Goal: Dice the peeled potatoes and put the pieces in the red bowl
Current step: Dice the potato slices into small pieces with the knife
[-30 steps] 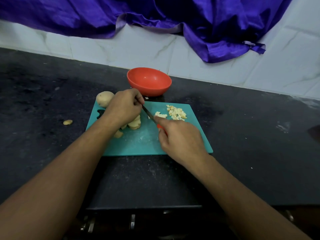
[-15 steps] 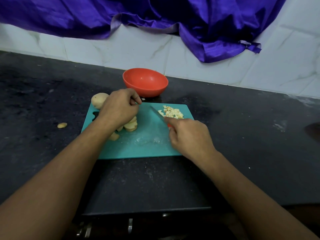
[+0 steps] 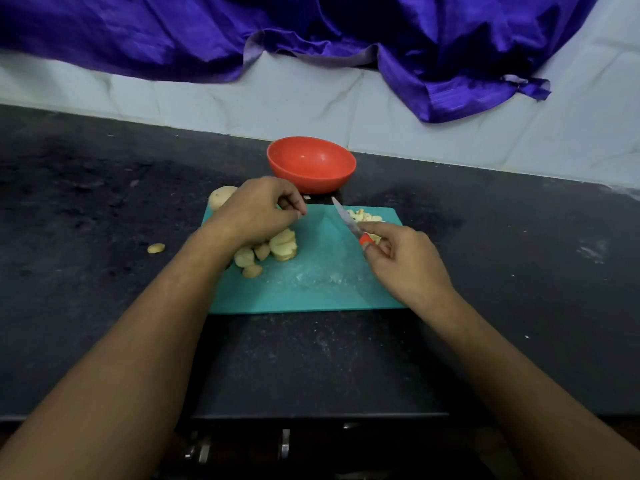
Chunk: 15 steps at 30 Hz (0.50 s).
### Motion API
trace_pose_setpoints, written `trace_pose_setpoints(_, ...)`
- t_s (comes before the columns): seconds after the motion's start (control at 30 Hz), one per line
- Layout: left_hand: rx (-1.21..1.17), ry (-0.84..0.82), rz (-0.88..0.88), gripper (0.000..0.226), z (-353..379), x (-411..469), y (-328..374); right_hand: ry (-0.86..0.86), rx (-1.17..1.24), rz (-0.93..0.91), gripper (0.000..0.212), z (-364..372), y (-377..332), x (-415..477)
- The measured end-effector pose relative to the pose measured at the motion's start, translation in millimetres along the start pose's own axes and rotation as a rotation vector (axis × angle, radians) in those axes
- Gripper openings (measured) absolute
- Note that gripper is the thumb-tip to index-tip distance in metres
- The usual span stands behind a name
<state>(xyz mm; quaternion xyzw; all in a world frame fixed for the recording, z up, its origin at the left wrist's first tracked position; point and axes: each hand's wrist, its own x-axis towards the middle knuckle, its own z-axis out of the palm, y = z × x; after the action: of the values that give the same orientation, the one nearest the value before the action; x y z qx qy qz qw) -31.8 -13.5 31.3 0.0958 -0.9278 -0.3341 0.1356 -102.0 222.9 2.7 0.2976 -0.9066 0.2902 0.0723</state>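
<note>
- Two hands are held over a flat, teal, rectangular board [image 3: 311,289] with a matte surface smeared with pale starch.
- The left hand [image 3: 256,211] is raised over the board's left half, its fingers curled in and its thumb tip set against the forefinger; nothing is seen in its grasp.
- The knife [image 3: 349,223] is gripped by the right hand [image 3: 405,261] at its red handle, over the board's right half. The thin, pointed metal blade is angled towards the board's far edge.
- Thick, pale, rounded slices [image 3: 277,247] are heaped on the board's left part, below the left wrist.
- Small, pale, cube-like dice [image 3: 363,216] are piled at the board's far right corner, just behind the blade.
- A whole, smooth, oval potato [image 3: 221,197] is seen at the board's far left corner, partly hidden by the left hand.
- The round red bowl [image 3: 311,164], with a glossy inside, is set just beyond the board's far edge.
- One small pale scrap [image 3: 156,248] is left on the dark speckled counter [image 3: 104,202], to the left of the board.
- Shiny purple cloth [image 3: 311,29] is draped in folds over the white veined wall [image 3: 242,109] well beyond the board.
</note>
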Motion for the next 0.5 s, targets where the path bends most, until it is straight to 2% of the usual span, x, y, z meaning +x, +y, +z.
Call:
trace_pose_setpoints(0.1,0.060,-0.091,0.013,0.010,-4.1,-0.4,-2.5,-0.019,0.242,-0.001,0.031,15.3,-7.0,6.4)
trace_pose_setpoints(0.17,0.094,-0.153,-0.009,0.009,-7.2,-1.8,-3.2,-0.023,0.315,-0.011,0.032,24.2,-11.9,9.7)
trace_pose_setpoints(0.33,0.120,-0.282,-0.078,0.041,-16.5,-6.7,-0.1,0.021,0.365,-0.010,0.032,33.1,-8.9,9.3)
trace_pose_setpoints(0.5,0.078,-0.361,-0.122,0.051,-18.3,-7.4,1.1,0.040,0.427,0.000,0.029,32.8,-6.7,7.4)
